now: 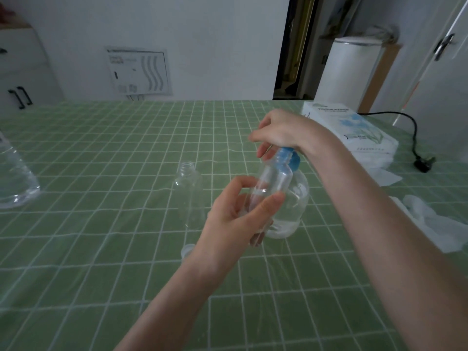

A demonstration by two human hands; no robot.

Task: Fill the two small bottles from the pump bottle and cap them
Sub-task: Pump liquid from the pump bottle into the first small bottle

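Clear bottle (tilted), between left fingers; pump behind

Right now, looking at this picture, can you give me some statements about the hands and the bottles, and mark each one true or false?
1. The left hand holds a small bottle up beside the pump bottle. True.
2. The right hand lies flat on the table. False: its fingers curl over the blue pump head.
3. The second small bottle is capped. False: it stands with its mouth open.
4. A tissue pack lies far right on the green cloth. True.
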